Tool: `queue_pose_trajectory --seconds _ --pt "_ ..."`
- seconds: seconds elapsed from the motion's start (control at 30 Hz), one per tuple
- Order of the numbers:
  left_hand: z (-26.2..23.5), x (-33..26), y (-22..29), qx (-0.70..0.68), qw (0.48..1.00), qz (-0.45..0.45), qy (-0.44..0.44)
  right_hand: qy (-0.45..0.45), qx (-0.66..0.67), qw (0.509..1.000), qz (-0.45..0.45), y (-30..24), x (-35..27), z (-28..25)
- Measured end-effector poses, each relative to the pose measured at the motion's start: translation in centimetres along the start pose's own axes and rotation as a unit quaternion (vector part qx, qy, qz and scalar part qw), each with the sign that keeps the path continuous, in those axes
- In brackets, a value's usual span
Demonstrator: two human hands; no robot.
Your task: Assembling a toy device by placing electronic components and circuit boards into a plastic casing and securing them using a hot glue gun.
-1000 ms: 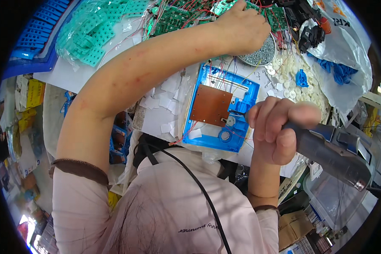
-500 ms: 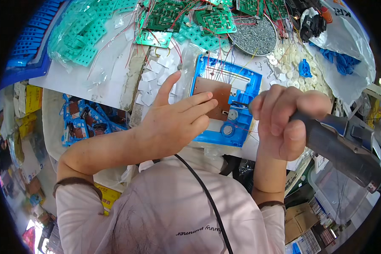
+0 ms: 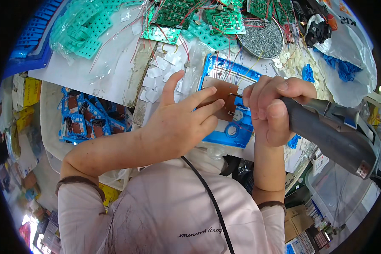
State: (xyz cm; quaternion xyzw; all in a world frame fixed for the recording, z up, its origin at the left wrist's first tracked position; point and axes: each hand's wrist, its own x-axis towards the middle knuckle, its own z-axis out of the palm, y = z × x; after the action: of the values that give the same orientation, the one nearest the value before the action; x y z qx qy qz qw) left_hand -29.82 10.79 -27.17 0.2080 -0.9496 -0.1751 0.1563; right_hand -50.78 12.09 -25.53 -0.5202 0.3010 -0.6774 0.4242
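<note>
A cluttered white counter (image 3: 114,72) is carrying green circuit boards (image 3: 178,17), teal plastic strips (image 3: 84,34), a round dish of small screws (image 3: 264,40) and a blue plastic frame (image 3: 237,129). On the frame, a brown circuit board (image 3: 226,95) is lying flat. The left hand (image 3: 180,122) is resting on that board with fingers spread, pressing it down. The right hand (image 3: 269,110) is closing in a fist around a grey electric screwdriver (image 3: 330,131), its tip touching the board's right edge.
</note>
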Motion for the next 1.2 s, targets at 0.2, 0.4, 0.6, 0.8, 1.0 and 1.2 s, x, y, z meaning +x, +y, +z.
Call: queue_pose_trajectory --seconds 0.2,0.4,0.6,0.8,1.0,1.2 --pt "1.0 -0.4 0.0 0.003 0.999 -0.013 0.034 -0.034 -0.026 0.999 -0.018 0.5 -0.1 -0.4" --pt "1.5 -0.6 -0.1 -0.016 0.999 -0.023 0.044 -0.036 -0.095 0.995 0.017 0.0 0.4 0.7" --pt "1.3 -0.9 -0.8 -0.082 0.995 -0.034 0.039 -0.055 -0.127 0.99 0.007 0.4 0.2 -0.2" --pt "1.6 -0.9 -1.5 -0.175 0.977 -0.066 0.105 -0.08 0.037 0.995 0.044 -3.7 1.7 2.0" --pt "1.7 -0.5 -1.3 -0.229 0.955 -0.087 0.166 -0.124 0.071 0.988 0.056 -4.1 1.0 2.7" --pt "1.5 -0.7 -1.7 -0.212 0.954 -0.072 0.198 -0.114 0.099 0.986 0.07 -3.7 0.9 3.1"
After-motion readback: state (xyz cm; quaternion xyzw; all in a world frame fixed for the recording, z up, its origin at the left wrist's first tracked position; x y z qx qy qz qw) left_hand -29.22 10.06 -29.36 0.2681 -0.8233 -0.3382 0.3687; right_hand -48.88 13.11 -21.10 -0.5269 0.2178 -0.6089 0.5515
